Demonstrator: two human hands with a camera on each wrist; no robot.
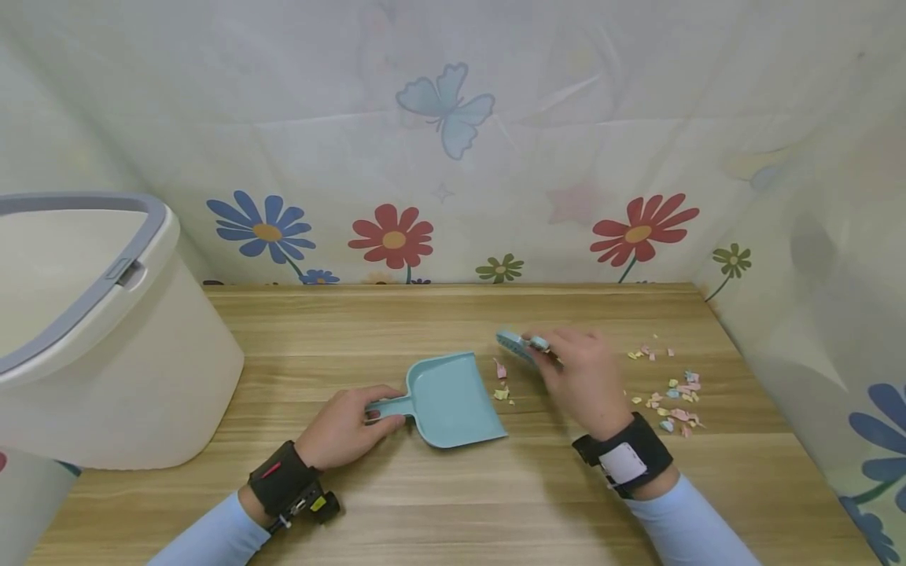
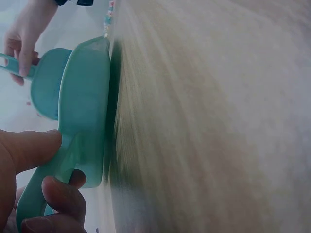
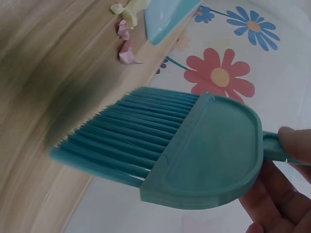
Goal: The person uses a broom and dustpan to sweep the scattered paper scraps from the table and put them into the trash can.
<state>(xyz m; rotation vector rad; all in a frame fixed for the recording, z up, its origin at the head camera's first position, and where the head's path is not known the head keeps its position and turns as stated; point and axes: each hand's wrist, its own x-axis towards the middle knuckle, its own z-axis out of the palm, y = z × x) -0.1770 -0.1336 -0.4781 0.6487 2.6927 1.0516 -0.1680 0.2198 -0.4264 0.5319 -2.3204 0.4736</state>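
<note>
In the head view a light blue dustpan (image 1: 453, 401) lies on the wooden table, its wide mouth facing right. My left hand (image 1: 348, 428) grips its handle, thumb on one side and fingers curled round the other. My right hand (image 1: 583, 377) holds a small matching hand brush (image 1: 519, 346) by the handle. In the right wrist view the brush's bristles (image 3: 129, 133) point down toward the tabletop, right of the dustpan. A few pink and yellow paper scraps (image 1: 501, 384) lie between the dustpan's mouth and the brush.
More colourful paper scraps (image 1: 679, 401) are scattered on the right side of the table (image 1: 453, 511). A large white bin (image 1: 134, 354) with a grey rim stands at the left. A flower-printed curtain (image 1: 318, 141) hangs behind the table's back edge.
</note>
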